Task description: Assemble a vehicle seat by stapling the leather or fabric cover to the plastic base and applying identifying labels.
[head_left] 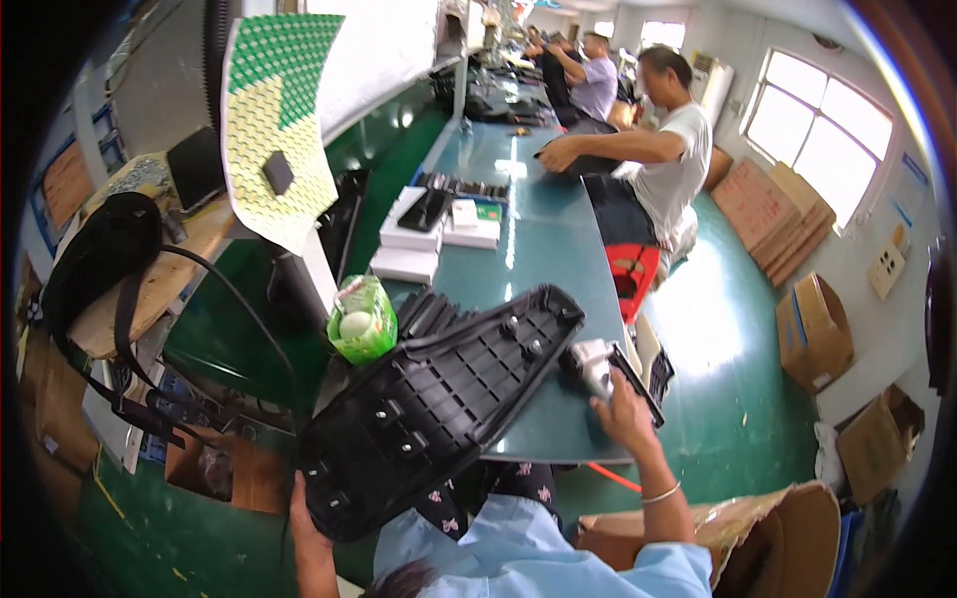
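Note:
A long black motorcycle seat (439, 389) lies underside up across the near end of the bench, showing its ribbed plastic base. Its narrower near-left end sticks out over the bench edge. My left hand (307, 528) grips that end from the side, most of its fingers hidden beneath. On the right, my right hand (626, 411) is wrapped round a staple gun (595, 361) with a silvery head and a long black magazine. The gun is beside the seat's right edge, apart from it.
A green packet (363, 324), white boxes (407, 263) and a phone (426, 210) stand on the bench (548, 249) beyond the seat. An orange hose (613, 476) hangs below the bench edge. Co-workers (673, 140) work farther along. An open carton (788, 538) stands near my right arm.

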Demonstrator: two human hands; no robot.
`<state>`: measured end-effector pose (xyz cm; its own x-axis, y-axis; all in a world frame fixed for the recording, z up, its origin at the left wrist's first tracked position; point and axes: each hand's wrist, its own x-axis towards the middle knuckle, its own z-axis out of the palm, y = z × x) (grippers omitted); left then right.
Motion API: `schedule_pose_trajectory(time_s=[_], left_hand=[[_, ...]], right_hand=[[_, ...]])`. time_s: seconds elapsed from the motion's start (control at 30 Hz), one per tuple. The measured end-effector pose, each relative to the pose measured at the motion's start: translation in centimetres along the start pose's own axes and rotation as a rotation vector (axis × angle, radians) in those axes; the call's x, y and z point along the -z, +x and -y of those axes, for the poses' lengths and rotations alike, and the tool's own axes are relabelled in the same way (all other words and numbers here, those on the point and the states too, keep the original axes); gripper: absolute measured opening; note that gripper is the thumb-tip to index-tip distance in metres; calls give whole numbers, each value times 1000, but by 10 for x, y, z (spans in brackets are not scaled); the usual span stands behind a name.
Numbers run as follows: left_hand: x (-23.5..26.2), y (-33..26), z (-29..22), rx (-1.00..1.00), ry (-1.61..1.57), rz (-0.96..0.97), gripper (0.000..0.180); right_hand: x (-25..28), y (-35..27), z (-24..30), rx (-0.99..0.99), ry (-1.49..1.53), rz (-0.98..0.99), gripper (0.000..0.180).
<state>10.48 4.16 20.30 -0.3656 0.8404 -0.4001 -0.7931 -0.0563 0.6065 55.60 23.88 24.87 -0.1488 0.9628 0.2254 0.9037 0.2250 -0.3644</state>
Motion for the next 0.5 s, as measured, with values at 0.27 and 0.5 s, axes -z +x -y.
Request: schedule_pose_trajectory(time_s=[0.27, 0.5], left_hand=[[9, 21, -38, -70, 177, 18, 50], [7, 56, -64, -188, 381, -208, 53]], right_hand=[[96, -66, 41, -435, 981, -79, 41], [110, -93, 38, -529, 819, 13, 13]])
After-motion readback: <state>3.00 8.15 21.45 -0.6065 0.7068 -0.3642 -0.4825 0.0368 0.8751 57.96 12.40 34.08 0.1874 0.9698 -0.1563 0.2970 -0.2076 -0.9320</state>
